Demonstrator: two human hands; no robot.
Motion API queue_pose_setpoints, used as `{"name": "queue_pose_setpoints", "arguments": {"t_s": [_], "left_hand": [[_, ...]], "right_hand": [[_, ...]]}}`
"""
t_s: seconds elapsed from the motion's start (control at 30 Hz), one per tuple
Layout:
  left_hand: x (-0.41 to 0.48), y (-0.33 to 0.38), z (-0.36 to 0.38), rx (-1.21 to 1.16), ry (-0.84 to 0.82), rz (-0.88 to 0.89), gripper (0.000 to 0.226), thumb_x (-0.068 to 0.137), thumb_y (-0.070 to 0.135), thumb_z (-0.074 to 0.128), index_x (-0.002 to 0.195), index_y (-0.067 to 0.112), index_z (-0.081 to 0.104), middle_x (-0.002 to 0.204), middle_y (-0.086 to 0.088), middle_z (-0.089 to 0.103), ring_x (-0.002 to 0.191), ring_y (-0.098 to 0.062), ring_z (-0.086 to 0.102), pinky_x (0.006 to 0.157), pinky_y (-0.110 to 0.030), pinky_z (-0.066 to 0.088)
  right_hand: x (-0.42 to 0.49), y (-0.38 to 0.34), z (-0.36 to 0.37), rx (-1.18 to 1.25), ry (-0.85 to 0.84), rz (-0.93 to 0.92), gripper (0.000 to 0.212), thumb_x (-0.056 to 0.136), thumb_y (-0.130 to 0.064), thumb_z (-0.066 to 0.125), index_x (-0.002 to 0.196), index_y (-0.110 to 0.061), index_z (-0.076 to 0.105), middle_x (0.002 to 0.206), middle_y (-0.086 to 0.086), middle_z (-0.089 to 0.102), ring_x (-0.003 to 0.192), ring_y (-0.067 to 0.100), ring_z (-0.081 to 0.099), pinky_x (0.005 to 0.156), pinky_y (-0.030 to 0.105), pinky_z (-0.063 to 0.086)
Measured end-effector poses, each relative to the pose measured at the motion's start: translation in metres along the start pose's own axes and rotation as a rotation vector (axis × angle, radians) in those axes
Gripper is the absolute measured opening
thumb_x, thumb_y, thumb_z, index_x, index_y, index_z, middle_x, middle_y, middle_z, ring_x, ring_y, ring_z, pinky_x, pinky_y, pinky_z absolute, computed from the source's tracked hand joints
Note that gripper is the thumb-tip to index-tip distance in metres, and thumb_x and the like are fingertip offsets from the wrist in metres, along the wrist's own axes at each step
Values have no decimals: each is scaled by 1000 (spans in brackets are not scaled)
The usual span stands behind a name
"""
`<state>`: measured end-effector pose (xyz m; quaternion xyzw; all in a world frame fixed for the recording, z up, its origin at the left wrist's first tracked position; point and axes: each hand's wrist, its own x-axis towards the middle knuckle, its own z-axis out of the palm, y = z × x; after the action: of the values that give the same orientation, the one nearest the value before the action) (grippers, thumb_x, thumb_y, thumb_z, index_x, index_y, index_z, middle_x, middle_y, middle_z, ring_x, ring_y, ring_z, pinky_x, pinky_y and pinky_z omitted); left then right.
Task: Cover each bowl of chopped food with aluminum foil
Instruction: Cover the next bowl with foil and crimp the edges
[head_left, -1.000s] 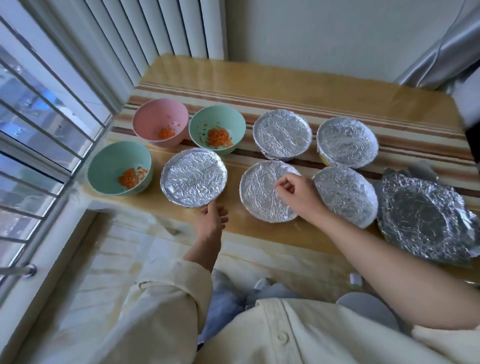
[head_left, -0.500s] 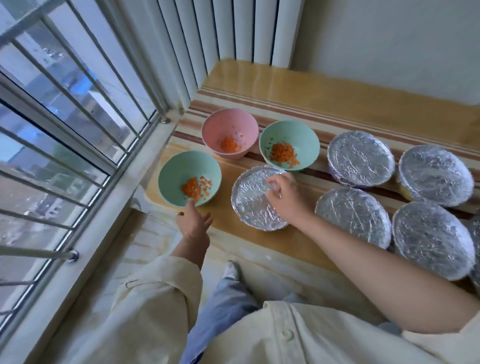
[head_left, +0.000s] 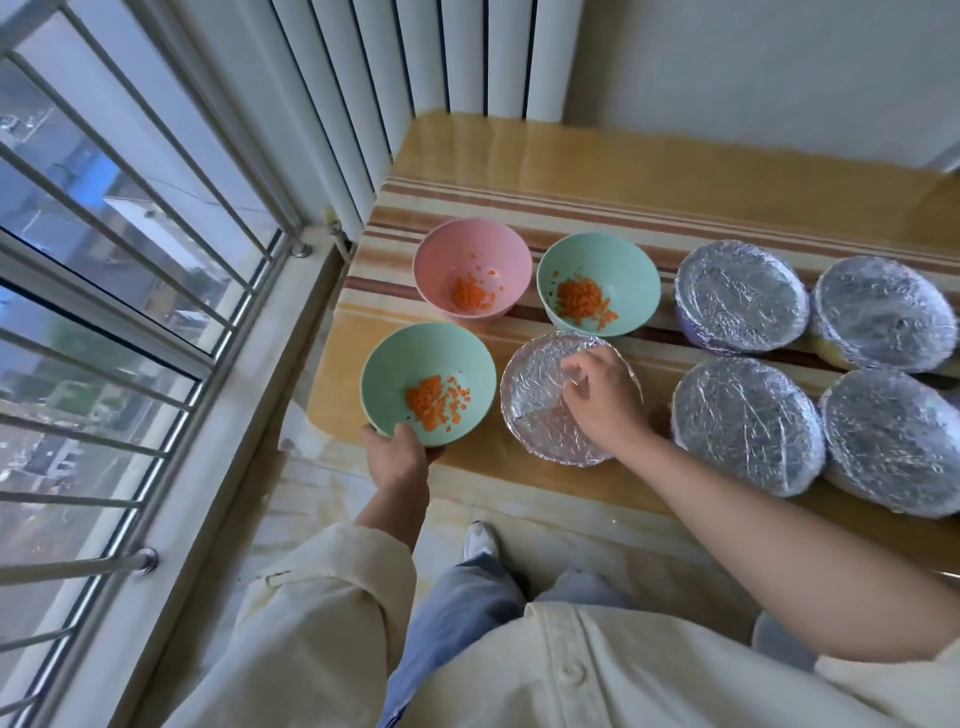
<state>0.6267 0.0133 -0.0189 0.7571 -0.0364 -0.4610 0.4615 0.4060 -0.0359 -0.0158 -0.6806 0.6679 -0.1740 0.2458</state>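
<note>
I see L hand gripping front green bowl at its 6 o'clock rim, thumb over the lip. Bowl is round, no long axis, mouth up, chopped carrot inside, near table edge. At its 3 o'clock: foil-covered bowl, foil facing up. R hand sits over it, fingers bent, tips on foil. Pinch or press: can't tell.

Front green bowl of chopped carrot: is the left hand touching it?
Touching. Head view shows the left hand gripping the front green bowl at its near rim, thumb inside.
</note>
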Motion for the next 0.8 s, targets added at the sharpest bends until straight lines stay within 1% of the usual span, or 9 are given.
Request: {"name": "queue_pose_setpoints", "arguments": {"t_s": [0.07,0.17,0.27,0.33,0.43,0.57,0.63,0.7,0.8], "left_hand": [[-3,-2,-5,-67,16,2,33,95,2,36,128,7,39,119,-12,47,96,-41,63,69,-43,59],[-12,-2,-10,-169,48,63,35,94,4,34,128,10,38,118,-11,49,77,-36,67,60,-36,60],[-23,-1,-12,-168,3,190,34,88,10,36,121,18,40,104,-5,54,91,-43,67,67,-41,62],[-37,1,-10,-125,-67,289,34,89,9,37,122,15,42,98,-1,54,96,-37,65,74,-47,61],[-66,1,1,-65,-173,421,30,96,4,36,124,9,44,98,-1,55,90,-23,61,72,-43,61],[-91,-7,18,-3,-336,470,22,101,20,37,117,9,48,97,-5,59,76,-22,66,64,-38,59],[-99,-15,28,14,-422,420,40,97,44,35,112,12,53,97,-8,62,73,-23,66,64,-38,57],[-104,-26,36,108,-375,408,50,92,54,35,112,15,57,104,-8,63,88,-23,65,78,-39,55],[-92,-47,43,376,-203,370,41,95,40,51,128,14,51,120,-10,60,110,-29,58,98,-42,46]], "right_hand": [[-4,-4,1,48,2,-14,21,88,-9,59,109,-11,64,113,5,52,96,20,55,84,32,45],[-10,-17,-2,266,-41,-16,23,94,-17,56,116,-13,61,116,3,56,89,16,61,85,37,51],[-18,-39,-12,688,-213,112,31,96,-32,55,125,-20,50,123,4,57,81,18,69,78,40,57],[-23,-50,-19,930,-362,212,44,95,-37,57,133,-24,40,125,2,55,83,23,70,78,43,55],[-33,-52,-26,1008,-434,243,43,94,-34,58,132,-21,42,116,3,65,94,24,68,79,41,56],[-49,-31,-39,1029,-295,344,31,91,-19,48,120,-11,56,107,8,68,97,23,65,81,37,55],[-59,-17,-53,1116,-193,382,25,87,-19,40,104,-13,58,100,11,66,90,24,62,73,38,52],[-67,-4,-68,1185,-64,456,23,93,-12,32,97,-13,54,92,13,61,78,25,58,59,35,49],[-75,17,-81,1162,84,533,25,95,-12,28,102,-9,52,92,17,59,69,26,56,53,32,47]]}}
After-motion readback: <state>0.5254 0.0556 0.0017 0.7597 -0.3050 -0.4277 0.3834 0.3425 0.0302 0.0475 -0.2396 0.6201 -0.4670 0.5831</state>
